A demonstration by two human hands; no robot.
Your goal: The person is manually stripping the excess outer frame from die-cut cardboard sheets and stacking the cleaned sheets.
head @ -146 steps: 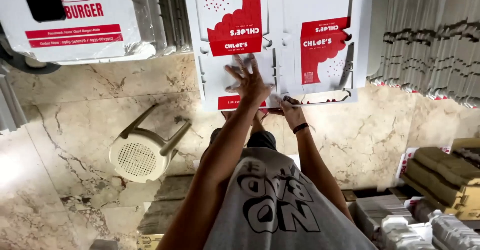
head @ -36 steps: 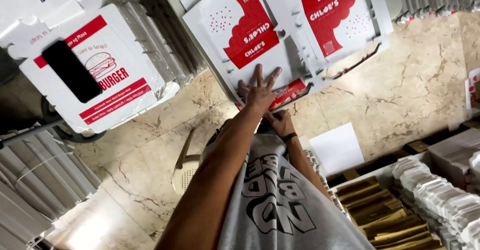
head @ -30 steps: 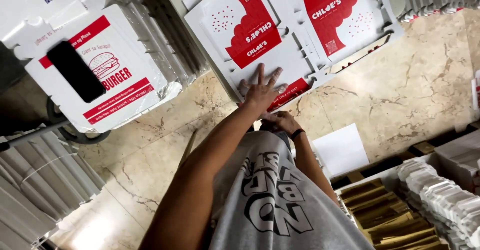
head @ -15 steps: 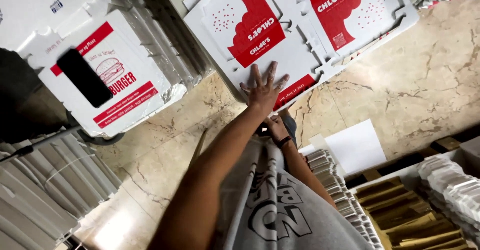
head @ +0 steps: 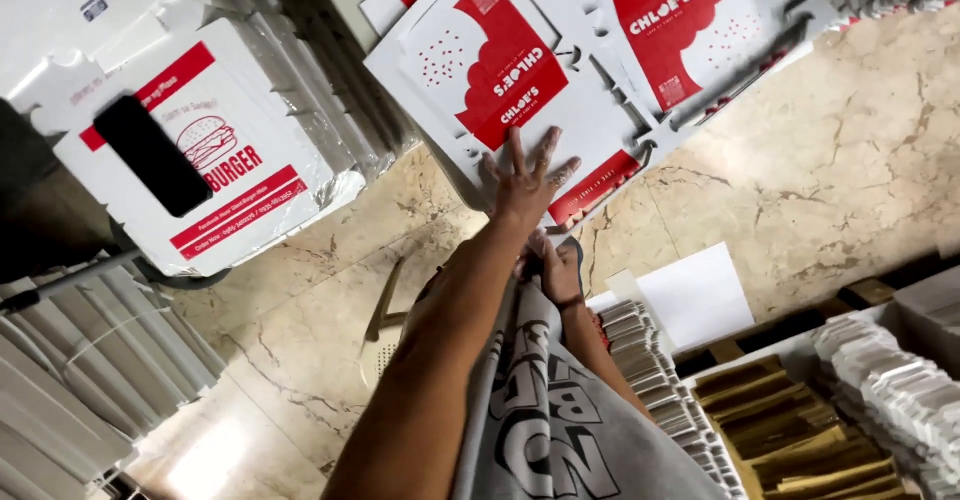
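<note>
On the work surface up ahead, seen from the head camera, lies a flat red and white box sheet [head: 500, 90]. The left hand [head: 525, 175] rests on its near edge with fingers spread wide, pressing flat and pinching nothing. The right hand [head: 555, 270] sits lower by the grey shirt [head: 560, 420]; I cannot tell its grip. The sheet looks thin, light and bendy, so it is best held by an edge. I count two red sheets side by side, with the second sheet [head: 700, 20] to the right, one burger box stack [head: 215, 175], and one black phone [head: 150, 155] on it.
</note>
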